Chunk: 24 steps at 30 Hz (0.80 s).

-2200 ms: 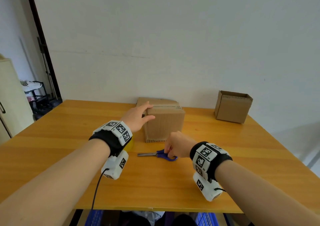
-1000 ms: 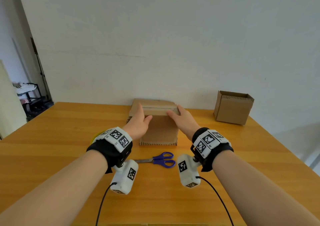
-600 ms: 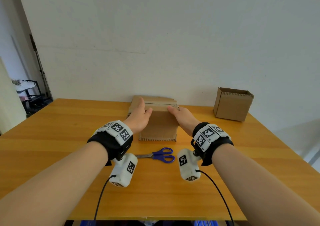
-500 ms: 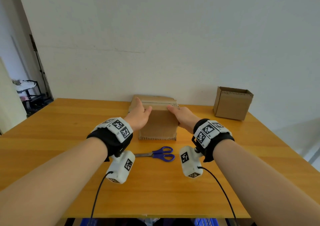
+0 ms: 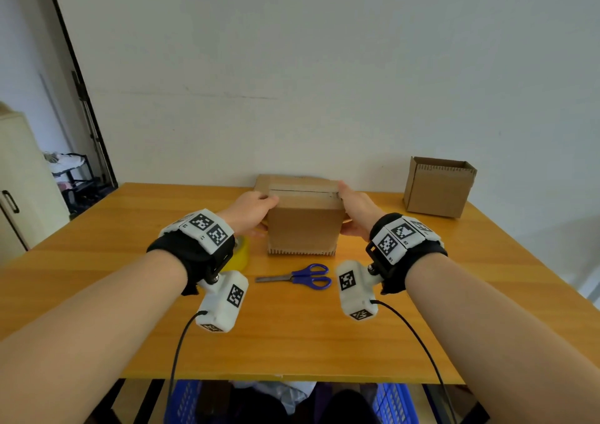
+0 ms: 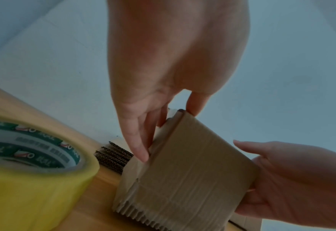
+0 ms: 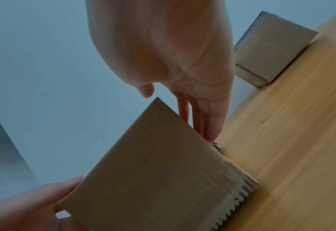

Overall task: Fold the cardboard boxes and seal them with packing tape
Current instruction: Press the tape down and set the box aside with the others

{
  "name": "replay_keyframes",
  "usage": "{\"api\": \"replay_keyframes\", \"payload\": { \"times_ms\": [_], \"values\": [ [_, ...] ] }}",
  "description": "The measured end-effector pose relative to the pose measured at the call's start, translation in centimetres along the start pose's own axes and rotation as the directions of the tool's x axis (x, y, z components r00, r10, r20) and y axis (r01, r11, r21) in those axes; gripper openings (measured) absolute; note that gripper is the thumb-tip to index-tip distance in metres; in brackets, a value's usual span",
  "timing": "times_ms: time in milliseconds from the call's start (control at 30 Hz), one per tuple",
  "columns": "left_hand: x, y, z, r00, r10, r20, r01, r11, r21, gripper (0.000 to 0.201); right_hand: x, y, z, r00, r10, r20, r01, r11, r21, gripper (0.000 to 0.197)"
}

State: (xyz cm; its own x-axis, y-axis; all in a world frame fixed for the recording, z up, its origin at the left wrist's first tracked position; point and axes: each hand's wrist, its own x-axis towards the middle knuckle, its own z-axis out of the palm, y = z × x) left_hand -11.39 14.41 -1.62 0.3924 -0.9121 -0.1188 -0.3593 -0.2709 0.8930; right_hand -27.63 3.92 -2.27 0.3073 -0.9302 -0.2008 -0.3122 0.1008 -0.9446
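Note:
A small brown cardboard box (image 5: 305, 225) stands mid-table with a strip of tape along its closed top seam; its serrated lower edge meets the wood. My left hand (image 5: 251, 211) clasps the box's left side, fingers lying down that side (image 6: 141, 145). My right hand (image 5: 357, 211) clasps the right side in the same way, fingers against the cardboard (image 7: 204, 121). Both wrist views show the box (image 6: 192, 171) (image 7: 153, 171) held between the two hands. A yellow packing tape roll (image 5: 242, 254) (image 6: 34, 179) lies just left of the box, partly hidden by my left wrist.
Blue-handled scissors (image 5: 302, 276) lie shut on the wooden table (image 5: 292, 336) in front of the box. A second cardboard box (image 5: 436, 193) (image 7: 267, 46), top open, stands at the back right by the wall. Blue crates (image 5: 185, 401) sit under the near table edge.
My right hand left the scissors and joined the left on the box. Both hands have since slid from the top front corners out to the box's sides.

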Motion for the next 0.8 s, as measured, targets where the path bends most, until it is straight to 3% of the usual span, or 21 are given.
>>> {"api": "replay_keyframes", "payload": {
  "times_ms": [167, 300, 400, 467, 633, 800],
  "values": [
    [-1.3, 0.5, -0.4, 0.999, 0.022, -0.035, -0.027, 0.989, -0.146, 0.042, -1.6, 0.0, -1.3, 1.000, 0.005, 0.018, -0.007, 0.992, 0.125, 0.045],
    [-2.6, 1.3, -0.2, 0.998, 0.043, -0.049, -0.054, 0.963, -0.264, 0.032, -2.9, -0.5, -2.2, 0.997, -0.034, 0.067, 0.019, 0.978, 0.207, 0.038],
    [-3.2, 1.5, 0.1, 0.997, 0.062, -0.054, -0.074, 0.960, -0.271, 0.037, -3.9, -0.6, -2.9, 0.991, -0.068, 0.118, 0.039, 0.972, 0.233, 0.033],
    [-3.3, 1.4, 0.3, 0.997, 0.045, -0.061, -0.061, 0.955, -0.290, 0.037, -4.5, -0.8, -3.2, 0.987, -0.090, 0.131, 0.054, 0.966, 0.253, 0.011],
    [-3.2, 1.2, 0.3, 0.996, 0.056, -0.076, -0.072, 0.970, -0.233, 0.019, -5.0, -0.6, -3.6, 0.983, -0.153, 0.097, 0.130, 0.969, 0.210, 0.034],
    [-2.6, 0.9, -0.2, 0.995, 0.061, -0.075, -0.075, 0.977, -0.200, 0.040, -4.9, -0.5, -4.0, 0.985, -0.134, 0.106, 0.111, 0.973, 0.201, 0.015]
  ]
}}
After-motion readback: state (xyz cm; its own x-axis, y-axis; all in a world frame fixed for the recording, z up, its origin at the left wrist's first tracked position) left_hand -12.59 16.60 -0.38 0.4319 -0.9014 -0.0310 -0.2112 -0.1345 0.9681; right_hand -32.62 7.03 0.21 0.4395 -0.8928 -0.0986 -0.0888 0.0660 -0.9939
